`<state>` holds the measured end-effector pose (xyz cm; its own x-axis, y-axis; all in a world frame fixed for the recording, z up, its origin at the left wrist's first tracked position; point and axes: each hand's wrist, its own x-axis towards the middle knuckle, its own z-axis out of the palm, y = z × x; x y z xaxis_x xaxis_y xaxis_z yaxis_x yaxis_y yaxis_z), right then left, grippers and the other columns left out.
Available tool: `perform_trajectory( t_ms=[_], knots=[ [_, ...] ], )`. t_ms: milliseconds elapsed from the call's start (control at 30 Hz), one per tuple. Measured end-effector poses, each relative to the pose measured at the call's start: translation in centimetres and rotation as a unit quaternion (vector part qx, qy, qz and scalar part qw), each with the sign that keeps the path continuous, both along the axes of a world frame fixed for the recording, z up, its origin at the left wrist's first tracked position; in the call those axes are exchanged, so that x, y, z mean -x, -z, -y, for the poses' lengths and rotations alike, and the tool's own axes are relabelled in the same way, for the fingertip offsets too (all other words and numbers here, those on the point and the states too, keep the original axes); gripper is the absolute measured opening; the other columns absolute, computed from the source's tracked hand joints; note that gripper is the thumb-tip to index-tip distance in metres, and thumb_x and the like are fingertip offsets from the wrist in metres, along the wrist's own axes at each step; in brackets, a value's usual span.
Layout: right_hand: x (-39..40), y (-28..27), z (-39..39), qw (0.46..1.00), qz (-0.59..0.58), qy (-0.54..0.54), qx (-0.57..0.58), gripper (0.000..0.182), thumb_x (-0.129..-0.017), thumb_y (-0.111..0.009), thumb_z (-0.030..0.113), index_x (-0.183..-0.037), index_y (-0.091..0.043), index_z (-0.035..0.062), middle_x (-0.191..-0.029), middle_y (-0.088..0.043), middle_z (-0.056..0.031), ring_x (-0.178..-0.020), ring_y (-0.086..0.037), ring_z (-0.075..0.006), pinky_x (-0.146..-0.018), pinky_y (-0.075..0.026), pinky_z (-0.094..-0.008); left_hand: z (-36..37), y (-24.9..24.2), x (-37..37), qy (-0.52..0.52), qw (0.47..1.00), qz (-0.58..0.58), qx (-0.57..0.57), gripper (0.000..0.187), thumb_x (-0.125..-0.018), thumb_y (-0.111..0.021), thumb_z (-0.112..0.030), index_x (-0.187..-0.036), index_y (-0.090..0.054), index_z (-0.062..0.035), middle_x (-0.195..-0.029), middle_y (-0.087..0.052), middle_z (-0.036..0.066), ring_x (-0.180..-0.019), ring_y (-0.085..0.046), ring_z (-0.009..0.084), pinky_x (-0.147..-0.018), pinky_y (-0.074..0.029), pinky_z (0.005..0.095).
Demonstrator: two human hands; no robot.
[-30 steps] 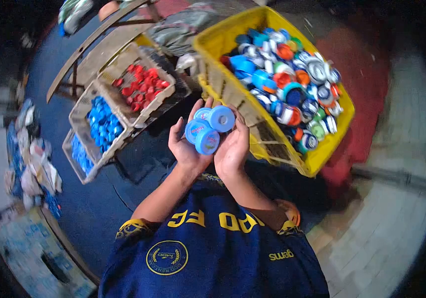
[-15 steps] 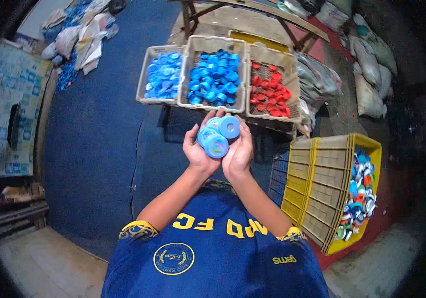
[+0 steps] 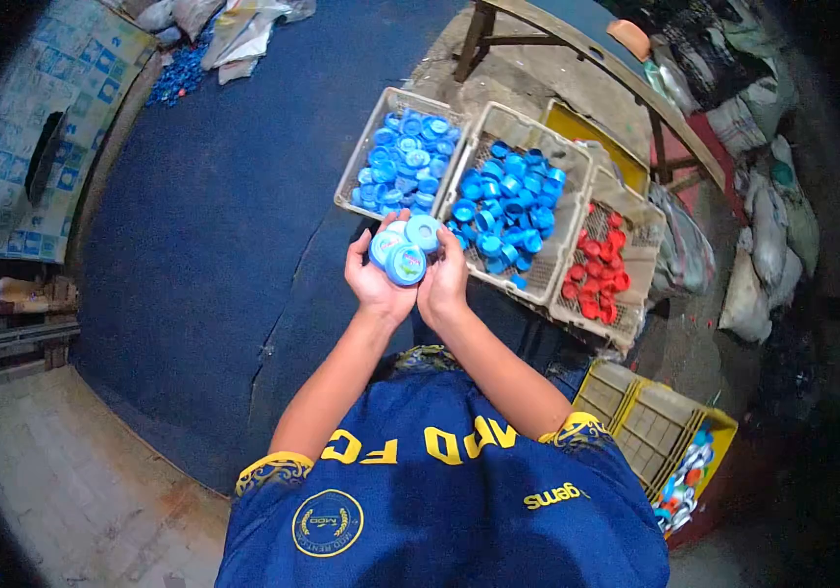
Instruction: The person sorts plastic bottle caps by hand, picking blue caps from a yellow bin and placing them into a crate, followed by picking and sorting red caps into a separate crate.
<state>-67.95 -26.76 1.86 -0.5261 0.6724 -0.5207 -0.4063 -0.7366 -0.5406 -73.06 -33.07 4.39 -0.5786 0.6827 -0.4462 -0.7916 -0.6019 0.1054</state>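
Evidently at a holding step, the left hand [image 3: 379, 291] and right hand [image 3: 447, 282] together cup printed light-blue caps [image 3: 406, 264] near a plastic crate [image 3: 366, 150]; releasing them would require parting the palms.

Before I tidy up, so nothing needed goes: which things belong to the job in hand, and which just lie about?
Likely in use:
- held caps
- crate of light-blue caps
- crate of blue caps
- crate of red caps
- crate of mixed caps

Apparently lying about:
- wooden bench
- sacks
- plastic bags
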Motion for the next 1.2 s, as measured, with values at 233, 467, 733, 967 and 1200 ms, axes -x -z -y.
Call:
perform_trajectory(
  t_ms=[233,467,733,967,1200],
  knots=[
    [8.1,2.1,-6.5,0.992,0.112,-0.004,0.064,0.041,-0.098,-0.05,0.035,-0.12,-0.057,0.0014,-0.123,-0.062,-0.0132,-0.118,-0.055,-0.0247,-0.107,-0.038,-0.0402,-7.1,3.7,8.4,0.04,0.999,0.009,0.028,0.06,-0.09,-0.05,-0.046,-0.131,-0.05,-0.0022,-0.131,-0.057,0.015,-0.128,-0.05,0.0344,-0.114,-0.034,0.0488],
    [10.5,2.4,-7.7,0.979,0.165,-0.043,0.116,0.067,-0.094,-0.055,0.044,-0.143,-0.038,0.0021,-0.152,-0.037,-0.0195,-0.139,-0.036,-0.0319,-0.115,-0.027,-0.0408,-7.4,4.7,11.5,0.026,0.993,0.082,0.081,0.084,-0.086,-0.062,-0.044,-0.147,-0.026,-0.0007,-0.149,-0.036,0.019,-0.141,-0.034,0.0355,-0.12,-0.024,0.0474],
    [8.3,3.2,-7.2,0.984,0.132,-0.071,0.099,0.051,-0.096,-0.055,0.041,-0.133,-0.05,0.0056,-0.136,-0.055,-0.0145,-0.112,-0.057,-0.0234,-0.094,-0.044,-0.0355,-3.1,4.0,13.5,0.126,0.977,0.051,0.163,0.08,-0.091,-0.054,-0.042,-0.152,-0.025,0.0015,-0.156,-0.032,0.02,-0.148,-0.027,0.0353,-0.12,-0.025,0.0524],
    [-0.9,4.0,-5.4,0.985,0.143,0.034,0.086,0.04,-0.095,-0.057,0.037,-0.121,-0.06,0.0063,-0.105,-0.069,-0.0058,-0.087,-0.067,-0.0156,-0.077,-0.05,-0.0302,-1.3,4.2,15.4,0.245,0.952,0.078,0.167,0.05,-0.093,-0.054,-0.036,-0.127,-0.056,0.0005,-0.132,-0.061,0.016,-0.122,-0.057,0.033,-0.102,-0.045,0.0468],
    [-9.5,2.8,2.8,0.94,0.222,0.258,0.04,0.026,-0.096,-0.056,0.033,-0.109,-0.065,0.0127,-0.096,-0.071,-0.003,-0.076,-0.066,-0.0116,-0.068,-0.049,-0.0264,-1.1,8.1,14.7,0.456,0.877,0.071,0.133,0.04,-0.092,-0.058,-0.033,-0.119,-0.062,-0.0042,-0.118,-0.069,0.008,-0.11,-0.064,0.0271,-0.094,-0.051,0.0434]
  ],
)
